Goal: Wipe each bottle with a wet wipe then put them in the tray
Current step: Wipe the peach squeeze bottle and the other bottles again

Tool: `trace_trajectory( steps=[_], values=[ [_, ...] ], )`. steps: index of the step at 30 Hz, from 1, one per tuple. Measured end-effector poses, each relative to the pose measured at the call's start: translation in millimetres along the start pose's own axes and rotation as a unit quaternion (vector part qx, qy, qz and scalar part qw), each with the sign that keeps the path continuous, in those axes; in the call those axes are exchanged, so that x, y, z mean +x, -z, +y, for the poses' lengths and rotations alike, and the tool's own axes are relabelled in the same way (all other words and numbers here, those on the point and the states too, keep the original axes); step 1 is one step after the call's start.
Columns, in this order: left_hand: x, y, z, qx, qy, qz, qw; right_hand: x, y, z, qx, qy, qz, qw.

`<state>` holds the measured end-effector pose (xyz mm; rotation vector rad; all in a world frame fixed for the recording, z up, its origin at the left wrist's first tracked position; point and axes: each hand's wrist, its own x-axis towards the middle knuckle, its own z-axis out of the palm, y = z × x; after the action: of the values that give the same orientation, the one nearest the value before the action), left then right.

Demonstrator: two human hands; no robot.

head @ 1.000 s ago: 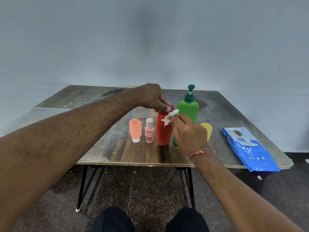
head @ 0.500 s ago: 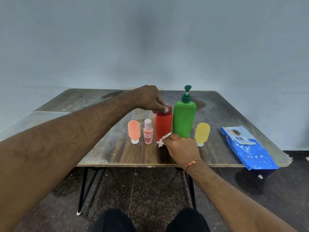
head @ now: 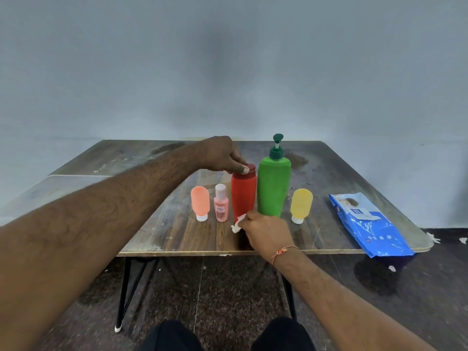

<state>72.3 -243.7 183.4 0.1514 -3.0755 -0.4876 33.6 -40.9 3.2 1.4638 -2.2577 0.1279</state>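
A red bottle [head: 243, 193] stands upright in the middle of the wooden table [head: 177, 231]. My left hand [head: 222, 155] grips its dark red cap from above. My right hand [head: 266, 231] holds a crumpled white wet wipe [head: 237, 225] against the bottle's base. In the same row stand a peach tube [head: 200, 202], a small pink bottle [head: 221, 206], a tall green pump bottle [head: 274, 186] and a yellow tube [head: 300, 205]. No tray is in view.
A blue pack of wet wipes [head: 367, 224] lies at the table's right front corner, partly over the edge. Bits of white paper [head: 433, 238] lie on the dark floor at the right. My knees [head: 228, 335] show below the table's front edge.
My right hand has slid the wipe down the red bottle from near its cap to its base. My left hand has stayed on the cap.
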Motion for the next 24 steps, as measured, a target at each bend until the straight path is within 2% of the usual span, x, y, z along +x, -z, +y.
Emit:
trace_trajectory(
  steps=[2, 5, 12, 14, 19, 24],
  values=[
    [-3, 0, 7, 0.03, -0.009, -0.002, 1.0, -4, 6, 7, 0.031, 0.0, 0.023, 0.999],
    [-6, -5, 13, 0.059, 0.004, 0.012, 0.998, -15, 13, 22, 0.085, -0.028, 0.097, 0.991],
    [-3, -16, 16, -0.005, -0.001, 0.052, 0.999, -36, 43, 57, 0.198, -0.106, 0.234, 0.946],
    [3, -15, 26, -0.025, -0.024, 0.077, 0.996, -34, 51, 65, 0.18, -0.097, 0.264, 0.942],
    [18, -19, 48, -0.036, -0.044, 0.078, 0.995, -10, 69, 75, 0.075, -0.076, 0.327, 0.939],
    [32, -26, 39, -0.037, -0.019, 0.118, 0.992, 11, 67, 82, -0.009, -0.025, 0.322, 0.946]
  ],
)
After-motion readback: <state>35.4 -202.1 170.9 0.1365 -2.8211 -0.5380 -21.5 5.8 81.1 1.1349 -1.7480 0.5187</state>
